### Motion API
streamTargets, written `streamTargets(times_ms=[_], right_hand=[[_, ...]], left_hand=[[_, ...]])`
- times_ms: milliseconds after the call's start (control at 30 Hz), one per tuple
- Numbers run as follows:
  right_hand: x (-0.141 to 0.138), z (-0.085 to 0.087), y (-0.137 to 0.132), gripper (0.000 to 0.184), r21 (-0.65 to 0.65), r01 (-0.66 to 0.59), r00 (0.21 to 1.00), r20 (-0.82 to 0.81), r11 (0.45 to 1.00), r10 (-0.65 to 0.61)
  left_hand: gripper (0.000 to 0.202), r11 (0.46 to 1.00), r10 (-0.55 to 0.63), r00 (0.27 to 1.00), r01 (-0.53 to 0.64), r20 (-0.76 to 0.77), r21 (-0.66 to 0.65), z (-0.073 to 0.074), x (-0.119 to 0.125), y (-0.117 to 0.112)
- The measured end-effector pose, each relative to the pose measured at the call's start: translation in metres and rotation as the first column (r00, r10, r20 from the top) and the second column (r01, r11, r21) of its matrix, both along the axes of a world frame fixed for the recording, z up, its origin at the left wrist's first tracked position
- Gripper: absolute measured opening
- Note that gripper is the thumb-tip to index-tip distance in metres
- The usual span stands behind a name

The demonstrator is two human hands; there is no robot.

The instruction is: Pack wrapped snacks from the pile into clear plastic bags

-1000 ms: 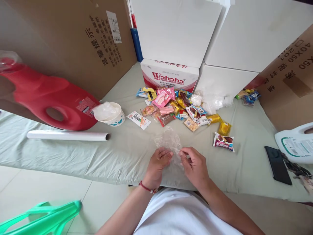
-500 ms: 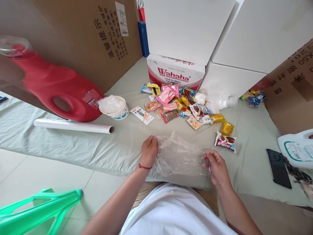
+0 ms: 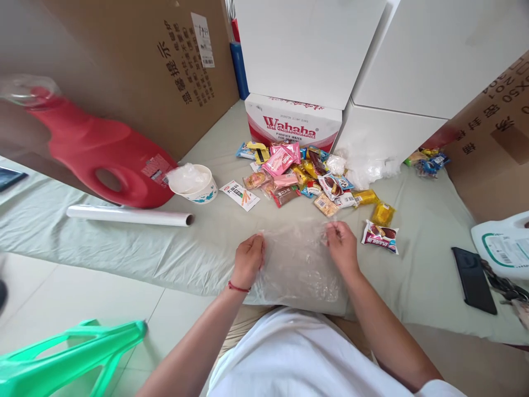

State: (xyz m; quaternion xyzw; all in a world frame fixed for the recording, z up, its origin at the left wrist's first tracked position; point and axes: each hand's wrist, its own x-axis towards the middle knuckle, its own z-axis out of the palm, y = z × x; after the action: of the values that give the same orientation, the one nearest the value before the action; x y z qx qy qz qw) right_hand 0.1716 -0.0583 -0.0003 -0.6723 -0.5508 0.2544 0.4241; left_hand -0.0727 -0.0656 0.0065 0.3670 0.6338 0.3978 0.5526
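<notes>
A clear plastic bag is stretched between my hands, just above the green cloth. My left hand pinches its left edge, a red cord bracelet at the wrist. At the upper right corner, my right hand grips the bag with closed fingers. Beyond the bag lies a pile of wrapped snacks. A chocolate pie packet rests apart, to the right of my right hand. Behind the pile stands a Wahaha carton.
On the left are a red jug, a paper bowl with crumpled plastic and a white roll. A black phone lies at right beside a white bottle. A green stool stands on the floor.
My right hand has moved up and left along the bag to its upper corner. The bag now hangs flatter and squarer. My left hand has shifted slightly down.
</notes>
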Motion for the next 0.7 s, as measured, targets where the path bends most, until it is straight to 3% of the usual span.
streamTargets(times_ms=[67,167,233,267,300,333,367,433,500,533,567,633,700], right_hand=[[0.009,-0.006,0.012,0.034,-0.112,0.056,0.994,-0.087,0.992,-0.066],[0.018,-0.009,0.020,0.031,-0.218,0.034,0.998,-0.046,0.975,-0.045],[0.016,-0.008,0.021,0.032,-0.250,0.017,1.000,-0.005,0.968,-0.019],[0.014,-0.008,0.021,0.033,-0.257,0.007,1.000,0.006,0.966,-0.006],[0.011,-0.008,0.020,0.033,-0.257,-0.001,1.000,0.013,0.967,0.004],[0.007,-0.008,0.019,0.032,-0.253,-0.007,1.000,0.016,0.968,0.012],[0.004,-0.009,0.019,0.032,-0.248,-0.014,1.000,0.019,0.969,0.020],[0.000,-0.010,0.018,0.033,-0.234,-0.038,0.998,0.030,0.971,0.046],[0.001,-0.011,0.020,0.036,-0.210,-0.078,0.995,0.044,0.974,0.089],[0.003,-0.011,0.023,0.038,-0.196,-0.103,0.992,0.048,0.975,0.114],[0.006,-0.011,0.027,0.039,-0.183,-0.128,0.989,0.051,0.975,0.139],[0.017,-0.008,0.038,0.038,-0.169,-0.157,0.984,0.053,0.973,0.169],[0.031,-0.004,0.051,0.036,-0.166,-0.149,0.986,0.051,0.975,0.159]], left_hand=[[0.034,0.997,0.026,0.999,-0.028,-0.022,-0.069,0.000,-0.012,0.000],[0.023,0.990,0.100,0.989,-0.110,-0.111,-0.091,0.005,-0.030,-0.004],[0.024,0.974,0.228,0.922,-0.214,-0.313,0.078,0.013,-0.036,-0.014],[0.025,0.945,0.314,0.842,-0.230,-0.438,0.234,0.018,-0.037,-0.020],[0.023,0.896,0.391,0.749,-0.176,-0.536,0.408,0.024,-0.036,-0.028],[0.017,0.831,0.429,0.681,-0.041,-0.593,0.555,0.031,-0.032,-0.035],[0.013,0.755,0.406,0.662,0.146,-0.631,0.639,0.037,-0.027,-0.042],[0.019,0.575,0.182,0.668,0.523,-0.721,0.629,0.044,-0.012,-0.047],[0.025,0.438,-0.014,0.546,0.757,-0.838,0.486,0.041,0.001,-0.038],[0.027,0.434,-0.046,0.463,0.807,-0.885,0.400,0.036,0.006,-0.030],[0.030,0.466,-0.057,0.387,0.825,-0.920,0.319,0.029,0.009,-0.019],[0.039,0.569,-0.081,0.269,0.803,-0.960,0.177,0.010,0.009,0.002],[0.046,0.633,-0.114,0.193,0.770,-0.975,0.079,-0.008,0.006,0.017]])
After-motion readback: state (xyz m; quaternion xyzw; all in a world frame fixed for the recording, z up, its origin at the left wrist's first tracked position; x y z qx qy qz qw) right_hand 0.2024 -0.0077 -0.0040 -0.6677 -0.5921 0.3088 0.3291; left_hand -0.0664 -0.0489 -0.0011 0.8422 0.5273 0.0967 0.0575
